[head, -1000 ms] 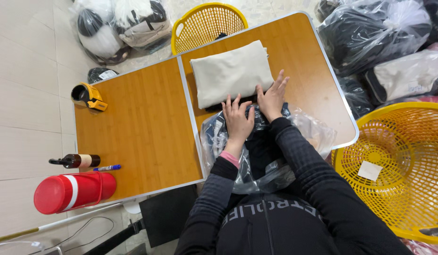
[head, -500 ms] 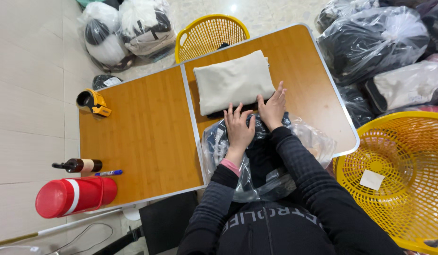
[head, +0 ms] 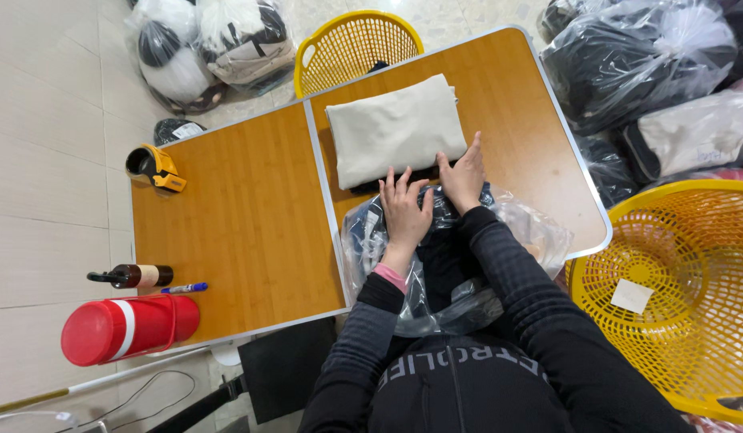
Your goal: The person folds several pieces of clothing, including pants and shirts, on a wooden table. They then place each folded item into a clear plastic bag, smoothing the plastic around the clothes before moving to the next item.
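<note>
At the far left of our wooden folding table (head: 243,216) lies a red flask (head: 127,327) on its side with a white band, at the near corner. Just beyond it we see a small dark bottle (head: 131,276) lying flat and a blue pen (head: 184,288) beside it. Further up that left half sits a yellow and black tape dispenser (head: 155,168) near the far edge.

Moving to the right half, a folded cream cloth (head: 395,128) lies flat across the table, with a dark strip showing under its near edge. Behind the table stands a yellow basket (head: 355,44), and bagged bundles lie on the tiled floor to its left.

Our left hand (head: 405,212) rests flat, fingers spread, on a clear plastic bag (head: 371,240) holding a dark garment (head: 444,256); the bag lies at the near edge of the table and hangs over towards our lap. It grips nothing, the palm simply pressing down. Our right hand (head: 464,175) lies just beside it, fingers straight and together, palm down on the far end of the same bag, its fingertips touching the near edge of the cream cloth. It too is open, holding nothing.

To the far right stands a large yellow basket (head: 668,289) with a white slip of paper (head: 632,295) inside, and more plastic bags (head: 628,64) of dark and pale goods are piled behind it
</note>
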